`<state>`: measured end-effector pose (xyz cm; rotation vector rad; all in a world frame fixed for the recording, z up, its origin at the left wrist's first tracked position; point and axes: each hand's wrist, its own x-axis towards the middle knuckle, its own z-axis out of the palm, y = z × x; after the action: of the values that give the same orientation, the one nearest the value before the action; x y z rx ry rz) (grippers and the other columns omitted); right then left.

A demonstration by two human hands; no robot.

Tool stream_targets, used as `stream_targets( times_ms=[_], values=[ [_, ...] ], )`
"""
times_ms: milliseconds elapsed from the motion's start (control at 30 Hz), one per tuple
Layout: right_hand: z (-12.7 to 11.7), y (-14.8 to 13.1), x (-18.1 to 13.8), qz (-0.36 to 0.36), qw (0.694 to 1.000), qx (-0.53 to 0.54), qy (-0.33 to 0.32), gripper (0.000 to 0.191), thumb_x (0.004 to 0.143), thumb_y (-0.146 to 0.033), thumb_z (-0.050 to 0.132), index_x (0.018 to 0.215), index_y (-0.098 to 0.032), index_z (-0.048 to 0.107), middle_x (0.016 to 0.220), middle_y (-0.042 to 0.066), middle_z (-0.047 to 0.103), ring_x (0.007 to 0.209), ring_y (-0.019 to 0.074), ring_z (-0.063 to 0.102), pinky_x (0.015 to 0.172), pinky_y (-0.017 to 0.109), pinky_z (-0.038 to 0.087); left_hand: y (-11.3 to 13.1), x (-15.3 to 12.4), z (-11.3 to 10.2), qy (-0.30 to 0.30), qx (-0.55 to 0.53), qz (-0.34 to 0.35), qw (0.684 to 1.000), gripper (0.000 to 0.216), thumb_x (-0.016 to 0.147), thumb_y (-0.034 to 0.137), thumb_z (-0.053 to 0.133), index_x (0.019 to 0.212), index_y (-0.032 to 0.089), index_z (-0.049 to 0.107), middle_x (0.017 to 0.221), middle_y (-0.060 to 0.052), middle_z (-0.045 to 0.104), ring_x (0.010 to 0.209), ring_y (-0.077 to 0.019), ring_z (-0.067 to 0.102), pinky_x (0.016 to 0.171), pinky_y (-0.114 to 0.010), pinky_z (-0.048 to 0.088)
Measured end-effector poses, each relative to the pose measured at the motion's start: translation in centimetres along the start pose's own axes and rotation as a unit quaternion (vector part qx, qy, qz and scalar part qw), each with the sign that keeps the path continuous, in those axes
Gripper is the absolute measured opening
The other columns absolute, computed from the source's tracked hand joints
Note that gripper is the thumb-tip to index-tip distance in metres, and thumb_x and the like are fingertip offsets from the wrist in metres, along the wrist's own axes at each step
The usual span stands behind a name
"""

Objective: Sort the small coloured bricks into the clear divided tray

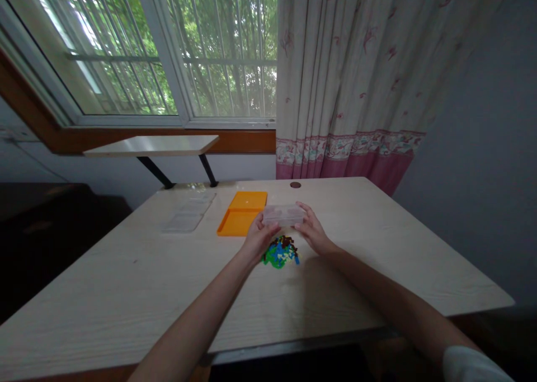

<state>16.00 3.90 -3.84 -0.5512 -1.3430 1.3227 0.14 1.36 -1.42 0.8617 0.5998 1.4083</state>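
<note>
Between my two hands is a small clear plastic box, held level just above the table. My left hand grips its left end, thumb on the near side. My right hand grips the right end with bent fingers. Whether the box holds anything I cannot tell. Directly below and nearer to me lies a pile of small plastic pieces in green, blue, brown and pale yellow. Just left of the box, an orange tray lies open on the table, its right edge partly behind my left hand.
A clear divided plastic tray lies left on the wooden table. A raised shelf on black legs stands at the back left. A round dark cable hole sits near the back edge. Behind are a barred window and a curtain.
</note>
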Motion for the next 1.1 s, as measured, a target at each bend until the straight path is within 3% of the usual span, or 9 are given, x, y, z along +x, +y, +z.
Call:
stream_targets(
  times_ms=[100, 267, 433, 667, 733, 967, 1100],
  values=[
    [0.2, -0.4, -0.2, -0.019, 0.997, -0.068, -0.018, 0.065, 0.071, -0.037, 0.065, 0.126, -0.027, 0.032, 0.120, 0.007, 0.049, 0.109, 0.0198, 0.049, 0.093, 0.037, 0.040, -0.1, 0.0, -0.2, 0.006, 0.006, -0.006, 1.000, 0.050, 0.053, 0.022, 0.076, 0.097, 0.016, 0.052, 0.092, -0.005, 0.064, 0.080, -0.0173, 0.062, 0.076, -0.032, 0.047],
    [0.6, -1.0, -0.4, -0.083, 0.971, -0.222, -0.030, 0.046, 0.080, -0.039, 0.054, 0.122, -0.023, 0.045, 0.127, 0.008, 0.045, 0.116, 0.0204, 0.044, 0.097, 0.037, 0.036, -0.3, 0.0, -0.3, 0.007, 0.013, -0.009, 1.000, 0.047, 0.053, 0.022, 0.075, 0.093, 0.016, 0.052, 0.086, -0.003, 0.064, 0.078, -0.0169, 0.061, 0.074, -0.033, 0.047],
    [0.8, -1.8, -0.7, -0.158, 0.919, -0.361, -0.027, 0.036, 0.083, -0.033, 0.050, 0.116, -0.021, 0.052, 0.118, 0.008, 0.054, 0.112, 0.0190, 0.048, 0.098, 0.036, 0.037, -0.5, 0.0, -0.3, 0.005, 0.043, 0.021, 0.999, 0.044, 0.054, 0.024, 0.075, 0.091, 0.014, 0.054, 0.082, -0.002, 0.064, 0.072, -0.0141, 0.060, 0.071, -0.027, 0.046],
    [0.7, -2.4, -0.9, -0.232, 0.834, -0.494, -0.086, 0.040, 0.085, -0.025, 0.043, 0.124, -0.017, 0.046, 0.121, 0.009, 0.053, 0.114, 0.0190, 0.047, 0.099, 0.038, 0.038, -1.1, -0.1, -0.3, 0.028, 0.167, 0.089, 0.981, 0.048, 0.052, 0.020, 0.075, 0.094, 0.014, 0.052, 0.087, -0.003, 0.063, 0.077, -0.0144, 0.060, 0.072, -0.025, 0.046],
    [0.7, -2.7, -0.9, -0.242, 0.822, -0.506, -0.102, 0.041, 0.085, -0.024, 0.041, 0.124, -0.015, 0.046, 0.122, 0.010, 0.053, 0.114, 0.0191, 0.048, 0.099, 0.037, 0.039, -1.0, -0.2, -0.1, 0.028, 0.193, 0.102, 0.976, 0.049, 0.051, 0.018, 0.075, 0.094, 0.015, 0.052, 0.088, -0.003, 0.063, 0.079, -0.0150, 0.060, 0.073, -0.025, 0.046],
    [1.2, -3.5, -0.7, -0.188, 0.890, -0.404, -0.097, 0.033, 0.079, -0.027, 0.052, 0.110, -0.020, 0.059, 0.117, 0.006, 0.057, 0.108, 0.0223, 0.053, 0.097, 0.037, 0.041, -0.1, -0.3, 0.6, 0.053, 0.207, 0.102, 0.971, 0.050, 0.046, 0.017, 0.075, 0.091, 0.014, 0.054, 0.085, -0.004, 0.064, 0.077, -0.0180, 0.061, 0.072, -0.027, 0.048],
    [0.7, -3.3, -0.4, -0.177, 0.884, -0.426, -0.081, 0.032, 0.080, -0.028, 0.050, 0.109, -0.018, 0.060, 0.109, 0.008, 0.062, 0.096, 0.0229, 0.060, 0.090, 0.037, 0.045, -0.1, -0.4, 0.5, 0.050, 0.207, 0.092, 0.973, 0.049, 0.044, 0.013, 0.075, 0.089, 0.014, 0.055, 0.084, -0.005, 0.064, 0.078, -0.0193, 0.061, 0.075, -0.030, 0.048]
  ],
)
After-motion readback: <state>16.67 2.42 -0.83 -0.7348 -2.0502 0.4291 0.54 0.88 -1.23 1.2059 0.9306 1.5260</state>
